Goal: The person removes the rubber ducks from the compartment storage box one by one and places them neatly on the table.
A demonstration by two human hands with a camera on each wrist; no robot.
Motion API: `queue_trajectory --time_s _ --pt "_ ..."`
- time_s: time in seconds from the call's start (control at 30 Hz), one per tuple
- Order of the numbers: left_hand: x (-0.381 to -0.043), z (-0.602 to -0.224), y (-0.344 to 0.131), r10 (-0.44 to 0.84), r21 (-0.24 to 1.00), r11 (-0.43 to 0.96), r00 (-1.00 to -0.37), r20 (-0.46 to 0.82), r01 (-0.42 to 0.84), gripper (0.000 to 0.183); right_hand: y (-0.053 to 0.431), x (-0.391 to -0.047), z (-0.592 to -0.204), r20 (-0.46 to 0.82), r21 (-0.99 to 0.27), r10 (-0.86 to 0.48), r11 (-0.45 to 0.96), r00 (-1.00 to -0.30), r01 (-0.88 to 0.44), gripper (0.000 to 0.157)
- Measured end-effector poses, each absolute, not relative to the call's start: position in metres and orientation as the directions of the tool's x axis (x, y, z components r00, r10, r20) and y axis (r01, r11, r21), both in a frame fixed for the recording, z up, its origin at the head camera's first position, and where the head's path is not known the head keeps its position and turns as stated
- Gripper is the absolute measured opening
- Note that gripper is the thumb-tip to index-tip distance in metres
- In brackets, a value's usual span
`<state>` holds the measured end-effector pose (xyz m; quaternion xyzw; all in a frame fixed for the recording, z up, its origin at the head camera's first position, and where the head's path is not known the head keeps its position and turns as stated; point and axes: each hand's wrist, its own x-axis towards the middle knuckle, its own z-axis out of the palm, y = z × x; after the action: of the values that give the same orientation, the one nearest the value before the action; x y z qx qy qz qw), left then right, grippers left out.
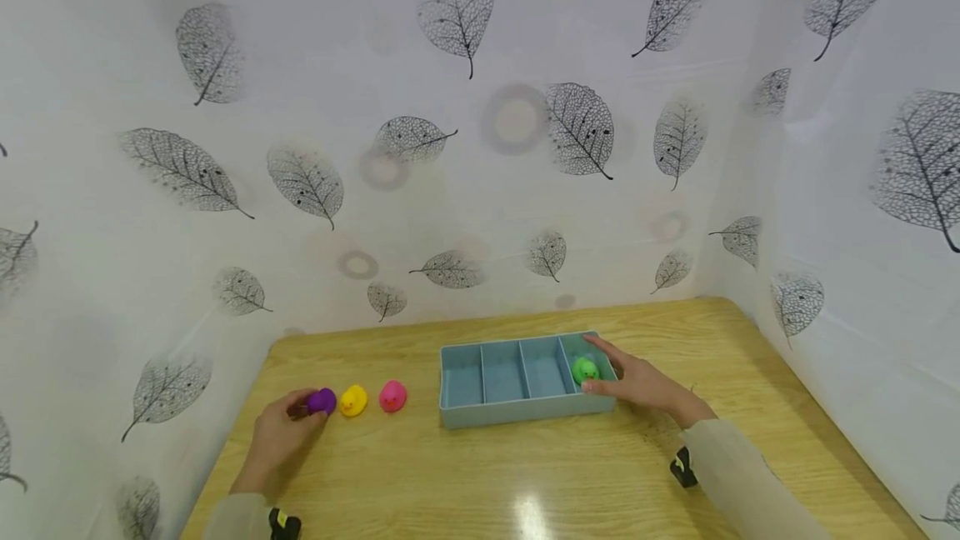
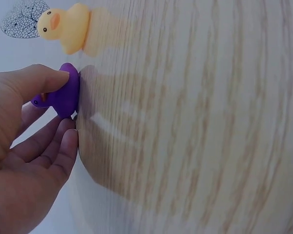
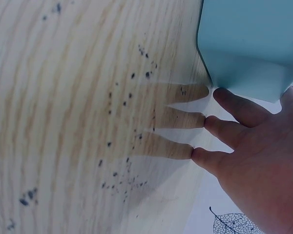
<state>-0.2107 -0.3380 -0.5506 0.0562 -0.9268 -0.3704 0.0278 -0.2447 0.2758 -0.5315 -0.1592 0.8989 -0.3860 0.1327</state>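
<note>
At the left, my left hand pinches a purple rubber duck between thumb and fingers. In the left wrist view, that purple duck sits against the tabletop, its head partly behind the thumb. Beside it are a yellow duck and, farther right, a pink duck. My right hand grips the right end of a blue-grey divided box, thumb at the front rim and a finger at the back rim. Its other fingers touch the table beside the box. A green duck lies in the rightmost compartment.
The wood-grain table carries everything. A white cloth with leaf prints hangs behind it and at both sides. Small dark specks mark the table near the right hand.
</note>
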Motion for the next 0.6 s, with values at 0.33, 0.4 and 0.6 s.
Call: queue_trajectory --time_s 0.33,0.4,0.6 --pt "-0.2101 -0.5496 -0.3389 -0.121 0.708 0.697 -0.992 -0.036 -0.111 0.058 0.2758 -0.2458 -0.5307 -0.112 -0.727 -0.393 0.658 -0.913 -0.194 0.093" --pt "-0.2101 -0.5503 -0.3401 -0.103 0.707 0.701 -0.994 -0.028 -0.093 0.06 0.276 -0.2449 -0.5316 -0.112 -0.726 -0.391 0.66 -0.914 -0.193 0.093" --pt "-0.2105 -0.5482 -0.3447 -0.066 0.701 0.71 -0.998 -0.023 -0.063 0.063 0.2754 -0.2465 -0.5328 -0.11 -0.729 -0.397 0.655 -0.911 -0.197 0.092"
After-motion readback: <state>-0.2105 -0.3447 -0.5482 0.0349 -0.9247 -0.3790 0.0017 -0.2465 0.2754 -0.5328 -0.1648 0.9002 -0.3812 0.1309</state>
